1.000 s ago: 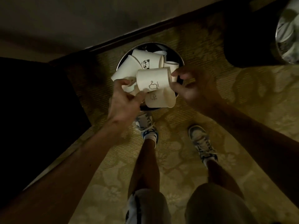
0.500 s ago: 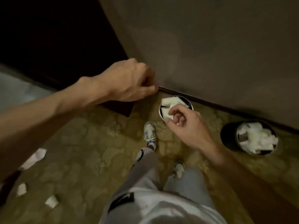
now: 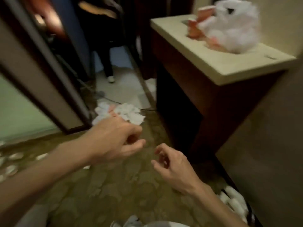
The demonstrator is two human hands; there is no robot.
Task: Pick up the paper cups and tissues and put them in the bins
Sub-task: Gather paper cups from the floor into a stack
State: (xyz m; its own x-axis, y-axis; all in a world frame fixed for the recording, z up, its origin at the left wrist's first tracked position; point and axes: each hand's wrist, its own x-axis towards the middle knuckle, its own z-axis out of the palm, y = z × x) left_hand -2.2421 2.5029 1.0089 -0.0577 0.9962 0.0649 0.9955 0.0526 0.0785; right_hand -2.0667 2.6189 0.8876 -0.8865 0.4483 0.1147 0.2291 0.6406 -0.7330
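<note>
Read the left hand [image 3: 118, 140] as loosely curled and empty, thumb close to the forefinger, low over the carpet [image 3: 114, 194]. Read the right hand [image 3: 172, 166] the same way: fingers slack and half bent, nothing between them, just beside the left hand and apart from it.

Locate the tissues [image 3: 124, 113] as a crumpled white heap on the floor just beyond the left hand, near the foot of the door frame [image 3: 54, 89]. Note more small white pieces [image 3: 11, 167] scattered on the carpet far left, too blurred to sort into cups or tissues.

Expect the heap to be very light, soft and without stiffness: likely to compress to a fraction of its bulk, to shed loose sheets, and to tear if dragged. Gather from the outer edges inward, close the fingers round the middle of the wad, and lift with a full-hand grasp, not a fingertip pinch. Use both hands from opposite sides if the heap spreads. Apply little force; no risk of breakage.

Find the bin [image 3: 250, 213] at lower right by the wall, already holding white tissue. Disregard the desk [image 3: 221, 68] with its white bag [image 3: 232, 28] and pinkish cups [image 3: 194, 28], well apart from both hands.
</note>
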